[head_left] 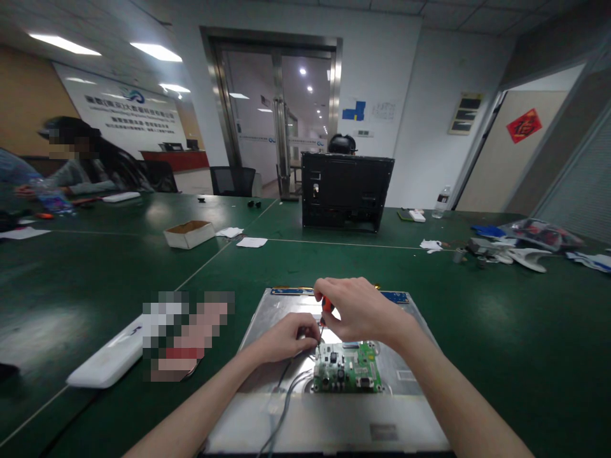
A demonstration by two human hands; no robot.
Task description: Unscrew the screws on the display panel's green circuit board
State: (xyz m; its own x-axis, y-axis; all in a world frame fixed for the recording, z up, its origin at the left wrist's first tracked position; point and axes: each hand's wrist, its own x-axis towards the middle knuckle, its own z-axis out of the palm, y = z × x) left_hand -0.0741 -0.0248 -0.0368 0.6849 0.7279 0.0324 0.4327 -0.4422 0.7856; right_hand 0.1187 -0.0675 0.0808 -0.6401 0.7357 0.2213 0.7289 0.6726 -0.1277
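My right hand is closed round the orange handle of a screwdriver. Its shaft points down to the upper left corner of a green circuit board. Beside that corner, the fingers of my left hand are curled together close to the shaft's tip; what they pinch, if anything, is hidden. The board lies on the silver metal back of a display panel, flat on the table in front of me. Grey cables run from the board's left side toward the panel's near edge.
A white power bank lies left of the panel on the green table. Farther off are an open small box, a black monitor housing standing upright, and a bottle. Another person sits at far left.
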